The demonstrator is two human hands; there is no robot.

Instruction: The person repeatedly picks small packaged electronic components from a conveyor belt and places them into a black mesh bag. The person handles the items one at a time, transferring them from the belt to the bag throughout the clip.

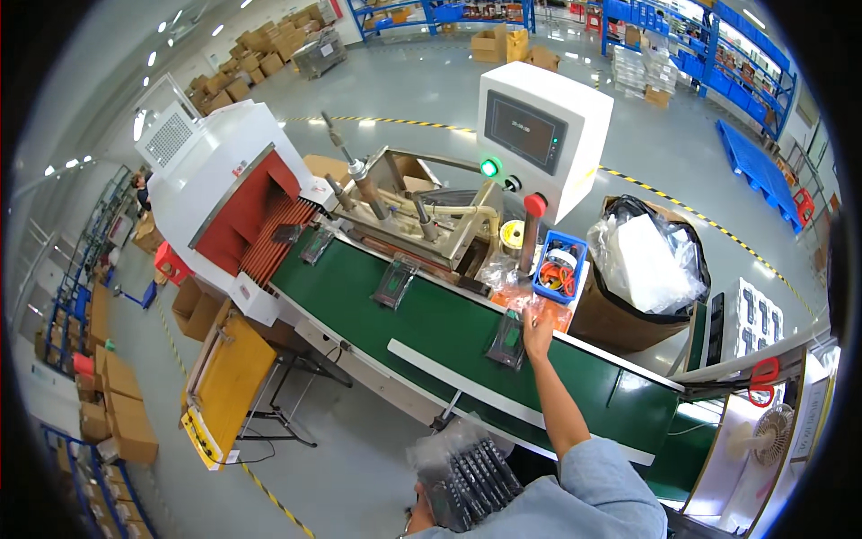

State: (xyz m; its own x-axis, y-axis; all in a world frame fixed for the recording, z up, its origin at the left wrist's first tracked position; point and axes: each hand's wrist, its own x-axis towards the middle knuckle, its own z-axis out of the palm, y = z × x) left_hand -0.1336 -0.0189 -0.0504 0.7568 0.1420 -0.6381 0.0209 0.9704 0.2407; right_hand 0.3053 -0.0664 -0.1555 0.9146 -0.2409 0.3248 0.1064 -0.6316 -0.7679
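Observation:
On the green conveyor belt (pixel 431 328), a flat black device in a clear plastic bag (pixel 505 341) lies at the front right. My right hand (pixel 539 334) is at its right edge, fingers bent together and seemingly pinching the bag's edge; the fingertips are small in view. Low in the picture, my left hand (pixel 420 514) grips a stack of similar bagged black devices (pixel 471 485) close to my body. Most of its fingers are hidden behind the stack. Farther along the belt lie another bagged device (pixel 395 280) and a smaller-looking one (pixel 317 245) near the machine opening.
A white tunnel machine (pixel 220 166) with red curtains stands at the belt's far left end. Behind the belt are a metal sealing press (pixel 422 216), a white control box (pixel 548 126) and a blue bin (pixel 561 267). A lined carton (pixel 620 314) stands right, a yellow table (pixel 229 382) left.

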